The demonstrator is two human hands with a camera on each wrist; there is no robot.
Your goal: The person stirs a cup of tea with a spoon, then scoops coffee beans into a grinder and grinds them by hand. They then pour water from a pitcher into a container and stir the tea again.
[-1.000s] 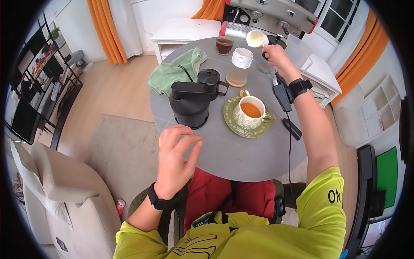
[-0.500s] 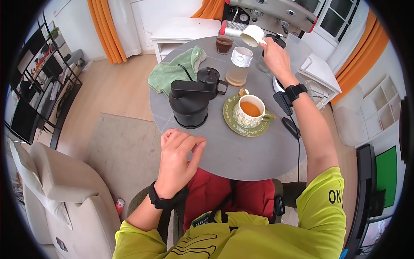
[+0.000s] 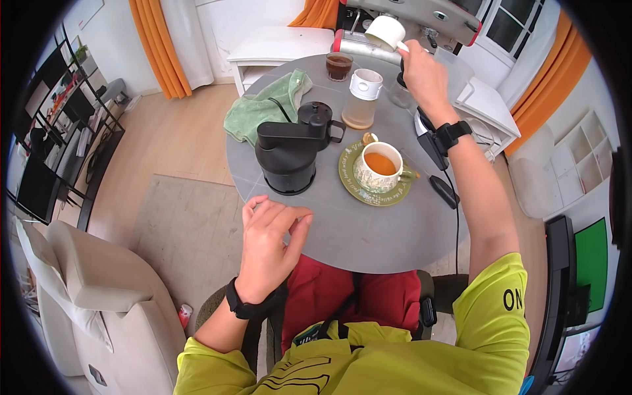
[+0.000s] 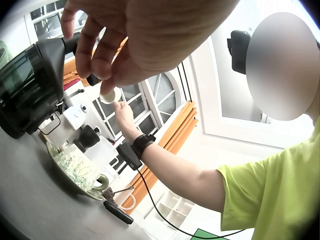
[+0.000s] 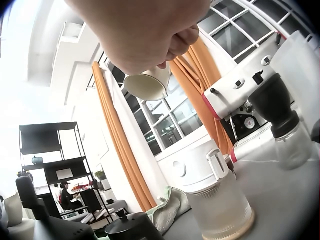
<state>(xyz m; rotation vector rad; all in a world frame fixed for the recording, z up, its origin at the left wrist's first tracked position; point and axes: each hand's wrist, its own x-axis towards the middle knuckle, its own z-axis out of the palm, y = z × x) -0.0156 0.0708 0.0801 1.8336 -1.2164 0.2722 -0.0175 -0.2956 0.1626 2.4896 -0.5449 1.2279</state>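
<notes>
In the head view my right hand grips the handle of a small cream-coloured cup, held up over the far side of the round table. It is tilted, and its rim faces downward in the right wrist view. Below it stands a clear jar with a white top, a pale brown layer at its bottom. My left hand hovers at the table's near edge, fingers loosely bent, holding nothing. Nearest to it is a black appliance with a lidded jug. A patterned teacup of orange-brown liquid sits on a green saucer.
A green cloth lies behind the black appliance, and a glass of dark liquid stands at the back. Right of the saucer is a slim black object. A cable hangs from the right wrist. An espresso machine stands beyond the table.
My right hand has lifted the cream cup and tipped it over, so its inside, visible a second ago, now faces down. The left hand stays nearly still, its thumb and fingertips a little closer together.
</notes>
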